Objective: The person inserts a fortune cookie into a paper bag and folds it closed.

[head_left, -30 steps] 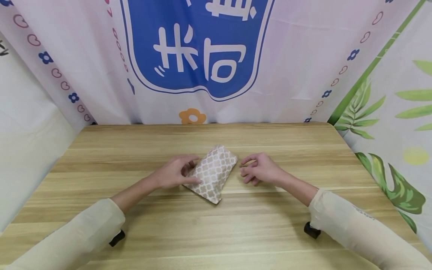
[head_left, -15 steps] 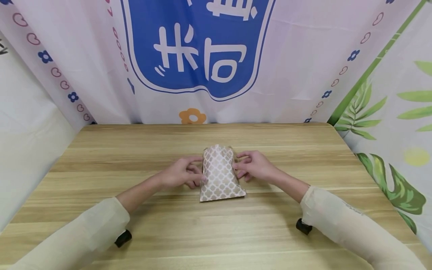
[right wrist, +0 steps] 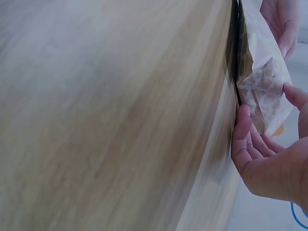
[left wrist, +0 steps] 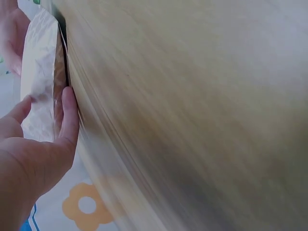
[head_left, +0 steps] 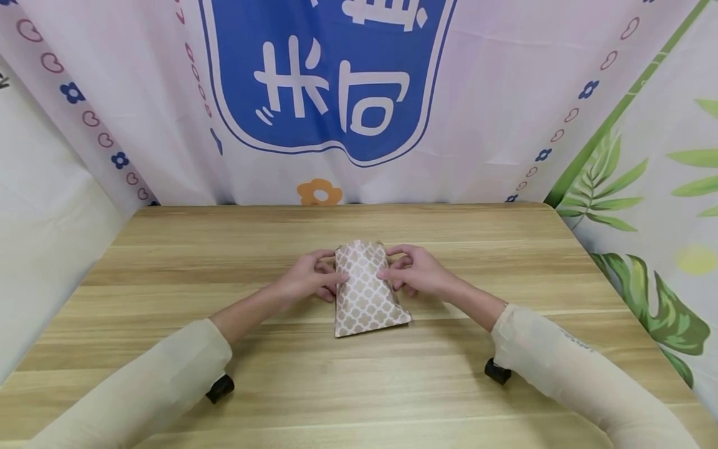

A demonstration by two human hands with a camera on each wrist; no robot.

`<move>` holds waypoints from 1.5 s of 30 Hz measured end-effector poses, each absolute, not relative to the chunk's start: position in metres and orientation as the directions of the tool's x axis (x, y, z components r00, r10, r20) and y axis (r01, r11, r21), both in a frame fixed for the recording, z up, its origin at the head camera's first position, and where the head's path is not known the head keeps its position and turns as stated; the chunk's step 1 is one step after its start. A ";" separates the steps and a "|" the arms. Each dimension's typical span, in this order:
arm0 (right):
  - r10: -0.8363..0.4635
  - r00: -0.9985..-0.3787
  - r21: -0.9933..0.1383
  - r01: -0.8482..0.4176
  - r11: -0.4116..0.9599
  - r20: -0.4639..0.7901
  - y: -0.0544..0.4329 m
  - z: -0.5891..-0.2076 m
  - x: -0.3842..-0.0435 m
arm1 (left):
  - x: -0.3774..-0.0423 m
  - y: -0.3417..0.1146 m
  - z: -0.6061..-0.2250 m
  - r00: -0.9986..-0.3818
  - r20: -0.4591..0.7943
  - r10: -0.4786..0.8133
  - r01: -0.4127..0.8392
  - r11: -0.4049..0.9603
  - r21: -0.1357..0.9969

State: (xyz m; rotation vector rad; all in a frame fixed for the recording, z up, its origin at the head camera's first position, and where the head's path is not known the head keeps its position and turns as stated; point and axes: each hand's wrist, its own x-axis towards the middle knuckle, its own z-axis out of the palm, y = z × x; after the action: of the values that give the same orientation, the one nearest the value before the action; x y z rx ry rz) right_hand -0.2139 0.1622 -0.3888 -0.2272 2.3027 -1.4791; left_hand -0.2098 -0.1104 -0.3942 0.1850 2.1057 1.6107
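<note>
Packet, tan and white, lies on the bench near the middle of its back edge. The left grip pinches one side and the right grip pinches the other.

Wood-grain counter, lt brown w/ darker streaks running L-R, has a beige/wht patterned pouch lying approx mid.
</note>
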 end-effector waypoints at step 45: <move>-0.331 -0.847 -0.857 -0.486 0.170 0.415 0.162 -0.361 -0.198 | -0.192 -0.097 -0.367 -0.755 0.533 0.381 0.630 0.199 0.750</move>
State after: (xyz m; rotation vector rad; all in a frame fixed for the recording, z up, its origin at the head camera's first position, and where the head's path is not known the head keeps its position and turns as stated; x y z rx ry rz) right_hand -0.1979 0.1624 -0.3608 -0.8803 2.5009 -1.9213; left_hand -0.1924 -0.0974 -0.3670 1.1210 2.6003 1.8328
